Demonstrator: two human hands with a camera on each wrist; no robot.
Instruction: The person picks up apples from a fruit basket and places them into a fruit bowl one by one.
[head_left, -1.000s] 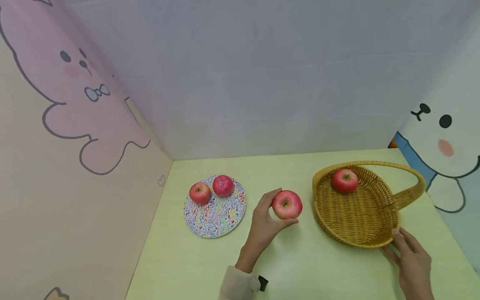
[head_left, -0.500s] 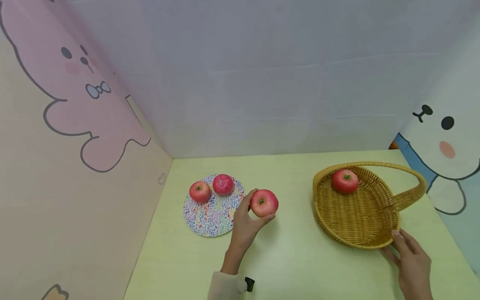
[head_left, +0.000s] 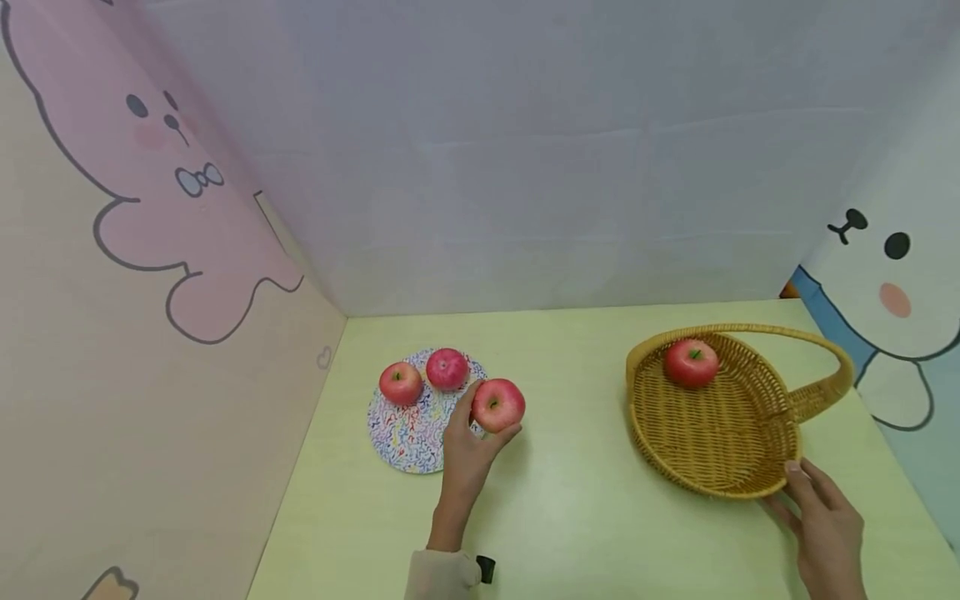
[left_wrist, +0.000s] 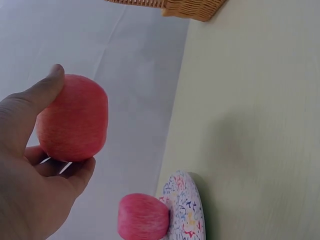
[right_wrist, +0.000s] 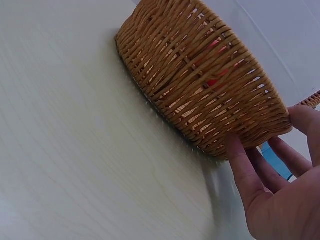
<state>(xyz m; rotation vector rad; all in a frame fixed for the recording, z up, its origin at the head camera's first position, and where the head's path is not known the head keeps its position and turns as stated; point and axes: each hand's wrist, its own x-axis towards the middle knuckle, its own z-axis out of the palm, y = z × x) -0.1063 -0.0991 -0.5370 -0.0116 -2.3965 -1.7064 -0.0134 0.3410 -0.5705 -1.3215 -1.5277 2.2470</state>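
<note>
Between thumb and fingers my left hand (head_left: 467,454) holds a red apple (head_left: 498,406), raised above the table at the right edge of the plate. In the left wrist view the apple (left_wrist: 75,119) shows side-on, its shadow falling on the table. The round plate (head_left: 408,442) has a colourful squiggle pattern and bears a red apple (head_left: 401,383) and a darker pinkish-red apple (head_left: 447,369). On the right, my right hand (head_left: 828,525) pinches the near rim of a woven basket (head_left: 708,433), thumb on the rim and fingers against the outside. One red apple (head_left: 692,363) lies inside it.
The basket's arched handle (head_left: 817,396) rises along its far and right side. Pale yellow-green table (head_left: 570,517) runs between plate and basket. A grey-white cloth wall (head_left: 525,167) stands behind, with cartoon-printed panels (head_left: 150,400) at both sides.
My left hand has carried the apple leftward, from the middle of the table to the plate's right edge. My right hand and the basket have stayed put.
</note>
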